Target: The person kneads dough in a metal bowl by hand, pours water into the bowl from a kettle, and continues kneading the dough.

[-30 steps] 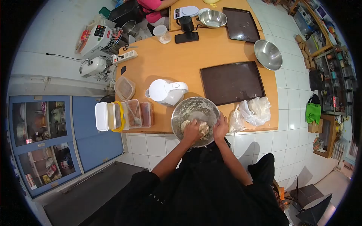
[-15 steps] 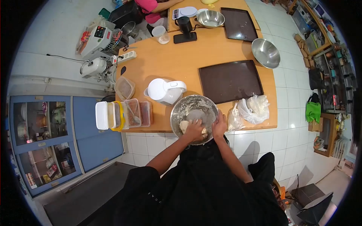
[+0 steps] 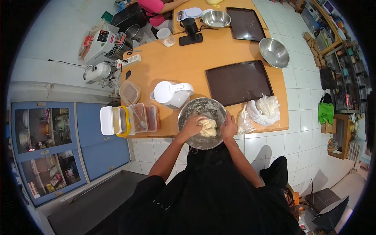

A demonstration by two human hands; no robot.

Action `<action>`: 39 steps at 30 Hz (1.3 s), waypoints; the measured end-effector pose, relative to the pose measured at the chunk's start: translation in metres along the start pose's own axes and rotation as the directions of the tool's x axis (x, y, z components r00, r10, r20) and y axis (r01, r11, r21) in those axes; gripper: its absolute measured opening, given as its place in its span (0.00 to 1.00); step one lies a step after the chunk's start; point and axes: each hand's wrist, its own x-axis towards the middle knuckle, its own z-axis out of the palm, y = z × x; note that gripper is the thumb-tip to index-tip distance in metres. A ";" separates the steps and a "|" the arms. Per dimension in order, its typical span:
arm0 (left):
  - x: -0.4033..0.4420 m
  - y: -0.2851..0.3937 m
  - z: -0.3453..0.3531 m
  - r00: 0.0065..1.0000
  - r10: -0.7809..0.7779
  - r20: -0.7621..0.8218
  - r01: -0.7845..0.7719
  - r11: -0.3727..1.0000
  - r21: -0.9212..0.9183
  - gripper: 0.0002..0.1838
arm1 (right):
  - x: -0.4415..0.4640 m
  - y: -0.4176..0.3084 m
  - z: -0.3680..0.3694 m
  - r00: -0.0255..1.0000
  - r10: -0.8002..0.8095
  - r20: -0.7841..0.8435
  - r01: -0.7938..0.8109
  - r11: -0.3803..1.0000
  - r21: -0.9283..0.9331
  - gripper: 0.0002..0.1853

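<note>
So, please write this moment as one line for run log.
Left hand: fingers on dough; Right hand: at metal bowl, right rim; Dough: inside bowl; White kettle: on table, left of bowl; Dark tray: on table

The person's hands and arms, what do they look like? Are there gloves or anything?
No gloves: the left hand and right hand are bare, with five-fingered human shapes. I see no watch. The forearms are bare too, below loose black sleeves.
</note>
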 end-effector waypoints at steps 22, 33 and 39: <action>0.013 0.021 0.013 0.943 -0.312 -0.114 0.332 0.866 0.374 0.25 | 0.001 0.006 0.005 1.000 -0.005 -0.017 0.004 1.000 -0.016 0.24; 0.002 0.031 0.002 0.979 -0.127 -0.158 0.191 0.841 0.507 0.25 | 0.001 0.010 0.004 0.998 -0.013 -0.055 0.012 1.000 -0.008 0.24; 0.007 0.042 -0.002 0.952 -0.305 0.013 0.257 0.825 0.503 0.27 | 0.001 0.007 0.004 1.000 0.008 -0.030 -0.009 1.000 -0.016 0.25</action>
